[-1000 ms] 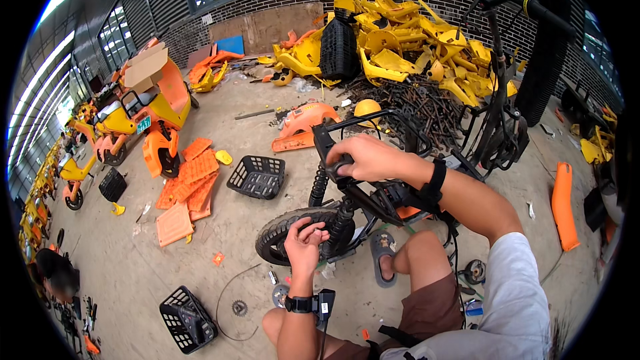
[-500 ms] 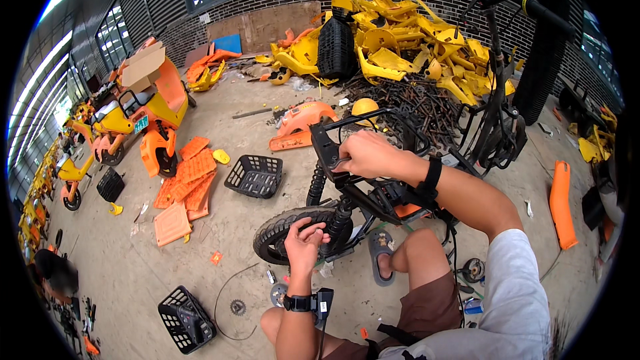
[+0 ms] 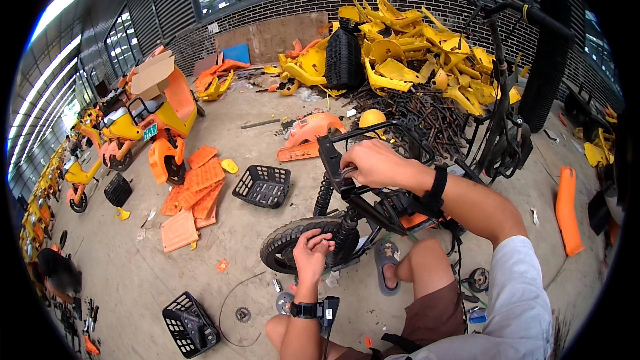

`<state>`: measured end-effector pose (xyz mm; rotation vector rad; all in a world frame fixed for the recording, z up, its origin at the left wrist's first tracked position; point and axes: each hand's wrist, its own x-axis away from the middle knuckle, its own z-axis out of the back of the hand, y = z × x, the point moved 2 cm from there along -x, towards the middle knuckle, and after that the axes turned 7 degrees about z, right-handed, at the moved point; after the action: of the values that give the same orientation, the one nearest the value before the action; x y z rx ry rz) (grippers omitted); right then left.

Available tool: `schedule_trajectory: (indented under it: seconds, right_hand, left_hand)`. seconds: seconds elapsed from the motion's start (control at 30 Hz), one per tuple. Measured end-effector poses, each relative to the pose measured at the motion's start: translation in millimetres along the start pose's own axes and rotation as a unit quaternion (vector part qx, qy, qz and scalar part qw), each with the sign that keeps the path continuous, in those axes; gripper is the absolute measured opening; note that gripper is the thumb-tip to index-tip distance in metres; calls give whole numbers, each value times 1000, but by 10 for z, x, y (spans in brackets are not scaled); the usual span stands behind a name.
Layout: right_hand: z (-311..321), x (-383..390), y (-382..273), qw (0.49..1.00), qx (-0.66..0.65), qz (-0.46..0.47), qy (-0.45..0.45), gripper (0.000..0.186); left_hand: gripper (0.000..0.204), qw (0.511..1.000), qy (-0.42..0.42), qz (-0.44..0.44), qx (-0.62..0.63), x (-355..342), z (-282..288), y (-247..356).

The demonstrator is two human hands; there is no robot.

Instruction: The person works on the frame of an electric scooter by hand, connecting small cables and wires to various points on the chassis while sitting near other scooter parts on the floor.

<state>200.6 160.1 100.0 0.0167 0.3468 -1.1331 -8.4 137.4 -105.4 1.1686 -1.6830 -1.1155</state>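
Observation:
A stripped black scooter frame point(image 3: 373, 205) stands before me, with its rear wheel point(image 3: 279, 251) and a coil shock absorber point(image 3: 324, 196) exposed. My right hand point(image 3: 379, 163) is closed at the black bracket point(image 3: 331, 159) on top of the frame's rear end. Its fingertips press together there, and whatever small thing they may pinch is hidden. Beside the rear wheel, my left hand point(image 3: 312, 253) hovers palm up with loosely bent, parted fingers and nothing visible in it.
Black baskets point(image 3: 261, 187) point(image 3: 175, 323) and orange panels point(image 3: 200, 187) lie on the floor to the left. Yellow body parts point(image 3: 400, 47) and dark metal pieces point(image 3: 420, 120) are heaped behind. Orange-yellow scooters point(image 3: 157, 120) stand far left; another person point(image 3: 57, 270) is at the left edge.
The view has shifted slightly, so the scene sits lower and further right. My left fingers have curled in a little more. My right hand stays at the bracket.

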Motion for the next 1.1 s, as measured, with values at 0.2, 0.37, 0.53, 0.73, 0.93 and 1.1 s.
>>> schedule_trajectory:
  seconds: [0.2,0.37,0.53,0.73,0.93,1.1]
  right_hand:
    - [29,156,-121,944,-320,-41,65,24]
    - [-493,728,-793,777,-621,-79,61,20]
    - [-1545,1085,-796,694,-679,-200,132,23]
    - [-1732,1119,-687,642,-716,-232,144,27]
    - [-1732,1101,-660,699,-652,-188,225,21]
    - [-1566,1116,-623,798,-498,-124,318,26]
  left_hand:
    - [27,1000,5,-14,-5,8,-37,42]
    - [25,999,28,-28,35,41,85,113]
    - [35,982,-25,5,189,143,94,238]
    - [29,973,-73,40,217,247,262,244]
    - [25,993,-51,8,107,297,26,223]
    - [23,999,-20,-23,39,281,-121,139]
